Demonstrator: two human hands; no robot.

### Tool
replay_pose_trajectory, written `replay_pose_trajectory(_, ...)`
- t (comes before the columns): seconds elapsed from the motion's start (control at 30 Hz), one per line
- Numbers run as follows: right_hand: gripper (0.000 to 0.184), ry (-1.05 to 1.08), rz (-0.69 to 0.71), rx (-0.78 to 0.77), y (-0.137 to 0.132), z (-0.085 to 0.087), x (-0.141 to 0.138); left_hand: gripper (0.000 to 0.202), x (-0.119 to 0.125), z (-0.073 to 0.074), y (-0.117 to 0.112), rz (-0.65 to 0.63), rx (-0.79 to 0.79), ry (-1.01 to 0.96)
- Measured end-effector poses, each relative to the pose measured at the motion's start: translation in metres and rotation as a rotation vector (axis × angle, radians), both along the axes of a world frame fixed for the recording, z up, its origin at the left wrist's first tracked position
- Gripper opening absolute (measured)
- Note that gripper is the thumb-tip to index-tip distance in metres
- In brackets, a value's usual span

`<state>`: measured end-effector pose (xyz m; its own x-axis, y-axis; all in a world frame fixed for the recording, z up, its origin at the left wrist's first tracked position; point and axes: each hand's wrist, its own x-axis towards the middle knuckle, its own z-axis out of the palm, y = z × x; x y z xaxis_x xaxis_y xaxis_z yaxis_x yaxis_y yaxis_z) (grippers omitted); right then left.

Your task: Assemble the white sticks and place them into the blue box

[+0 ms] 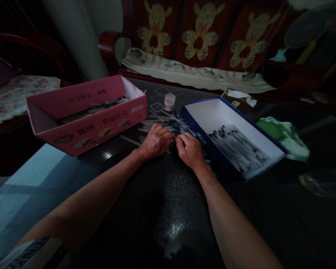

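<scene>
Above the near edge of a loose pile of thin, pale translucent strips (pixel 164 118), my left hand (pixel 157 141) and my right hand (pixel 189 148) meet almost fingertip to fingertip. Both have curled, pinching fingers. Whatever lies between them is too small and dark to make out. To the right, a blue box (pixel 229 166) with a white inside holds many similar strips with dark ends (pixel 238 147), laid side by side. On the left stands a pink box (pixel 112 129) with printed lettering, more strips lying loosely inside it.
Behind the pile stands a small white cup (pixel 169 101). A tissue box (pixel 238 98) sits behind the blue box, with a green and white plastic bag (pixel 285 136) to its right. Beyond the dark glossy table (pixel 173 209) is a wooden bench with bear-patterned cushions (pixel 200 31).
</scene>
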<state>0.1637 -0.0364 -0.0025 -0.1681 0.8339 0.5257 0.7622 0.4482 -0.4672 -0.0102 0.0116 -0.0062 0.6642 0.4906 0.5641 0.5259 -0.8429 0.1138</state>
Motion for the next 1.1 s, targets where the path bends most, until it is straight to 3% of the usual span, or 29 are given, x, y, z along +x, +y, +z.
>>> replay_pose_trajectory(0.07,0.025,-0.02,-0.011,-0.014,-0.0001,0.0002,-0.0004,0.027,-0.0002,0.001,-0.0006,0.004,-0.005,0.004)
replay_pose_trajectory(0.3,0.009,0.003,0.008,0.006,-0.0003,-0.0024,0.0005,0.027,-0.0009,0.0006,-0.0003,0.004,-0.012,0.003)
replay_pose_trajectory(0.5,0.024,0.027,0.075,-0.013,0.0008,0.0008,0.0031,0.029,-0.0003,0.0005,-0.0005,-0.019,-0.009,-0.015)
replay_pose_trajectory(0.63,0.036,0.056,0.025,-0.028,0.0002,0.0028,0.0003,0.029,-0.0004,0.0023,-0.0012,-0.067,-0.011,-0.066)
replay_pose_trajectory(0.87,0.022,0.074,-0.008,0.024,-0.002,0.0056,-0.0037,0.029,-0.0007,0.0018,-0.0003,-0.076,-0.012,-0.101)
replay_pose_trajectory(1.1,0.04,0.034,-0.073,0.003,-0.0022,0.0064,-0.0045,0.028,0.0012,0.0045,-0.0033,-0.066,-0.047,-0.056)
